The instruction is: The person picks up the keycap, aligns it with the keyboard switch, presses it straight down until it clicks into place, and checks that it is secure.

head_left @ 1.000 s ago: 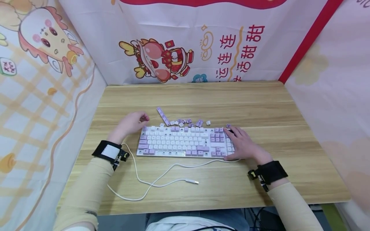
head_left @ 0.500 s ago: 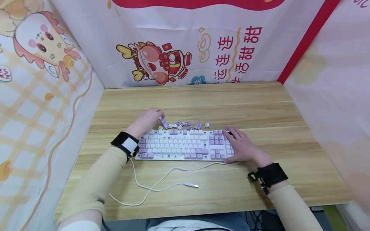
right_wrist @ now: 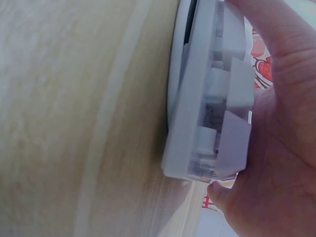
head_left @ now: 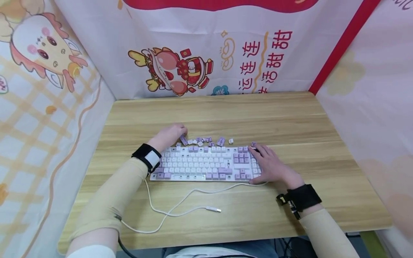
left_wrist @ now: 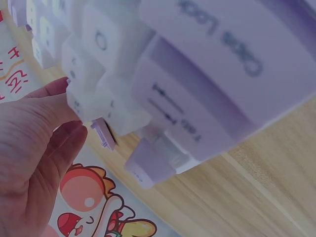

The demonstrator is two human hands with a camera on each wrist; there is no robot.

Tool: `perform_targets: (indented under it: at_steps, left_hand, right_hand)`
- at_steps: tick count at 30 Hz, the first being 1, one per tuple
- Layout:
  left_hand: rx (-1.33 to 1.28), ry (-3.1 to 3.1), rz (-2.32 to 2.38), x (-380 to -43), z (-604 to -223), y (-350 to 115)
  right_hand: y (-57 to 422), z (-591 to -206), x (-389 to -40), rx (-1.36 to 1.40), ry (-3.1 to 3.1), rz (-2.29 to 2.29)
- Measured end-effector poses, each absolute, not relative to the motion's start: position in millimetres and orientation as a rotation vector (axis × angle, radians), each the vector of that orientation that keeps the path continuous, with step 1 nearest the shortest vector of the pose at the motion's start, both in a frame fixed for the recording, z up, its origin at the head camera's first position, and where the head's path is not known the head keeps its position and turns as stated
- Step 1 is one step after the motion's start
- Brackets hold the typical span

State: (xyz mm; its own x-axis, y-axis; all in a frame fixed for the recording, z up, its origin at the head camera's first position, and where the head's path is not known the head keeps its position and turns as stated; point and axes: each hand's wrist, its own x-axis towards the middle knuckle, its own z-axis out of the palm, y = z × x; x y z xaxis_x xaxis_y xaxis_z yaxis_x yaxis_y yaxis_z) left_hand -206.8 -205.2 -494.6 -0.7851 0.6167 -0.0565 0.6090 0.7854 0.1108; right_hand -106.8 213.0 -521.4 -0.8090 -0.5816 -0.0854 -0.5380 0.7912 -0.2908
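Observation:
A white and purple keyboard (head_left: pixel 196 165) lies on the wooden table, several of its key positions without caps. My right hand (head_left: pixel 270 165) spans its right end, thumb at the near edge and fingers at the far edge, holding it. Behind the keyboard's left part my left hand (head_left: pixel 169 136) reaches to a long purple keycap (head_left: pixel 183 140) and covers its far end. In the left wrist view, white keys hide some fingertips of the left hand (left_wrist: pixel 39 133), so whether they pinch anything cannot be told.
Several loose white and purple keycaps (head_left: pixel 200 141) lie along the keyboard's far edge. One purple keycap (head_left: pixel 253 144) sits by the right fingers. A white USB cable (head_left: pixel 190 193) loops in front of the keyboard. Printed cloth (head_left: pixel 180 25) stands behind the table.
My left hand has moved right from beyond the keyboard's left corner to the long purple keycap, now partly covering it. My right hand stays at the keyboard's right end.

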Motion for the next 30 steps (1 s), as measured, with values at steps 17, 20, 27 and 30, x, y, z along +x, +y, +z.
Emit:
perform_targets:
  at_steps: [17, 20, 27, 30]
  left_hand:
    - [0.895, 2.955, 0.171, -198, -493, -218]
    - [0.891, 3.007, 0.234, -196, -487, -218]
    - [0.792, 3.128, 0.383, -183, -470, -221]
    - [0.799, 3.172, 0.461, -177, -462, -222]
  right_hand:
    - [212, -530, -106, -0.875, 2.807, -0.377]
    - [213, -529, -103, -0.860, 2.810, -0.375]
    - [213, -527, -102, -0.867, 2.822, -0.392]
    - [214, -527, -103, -0.875, 2.832, -0.398]
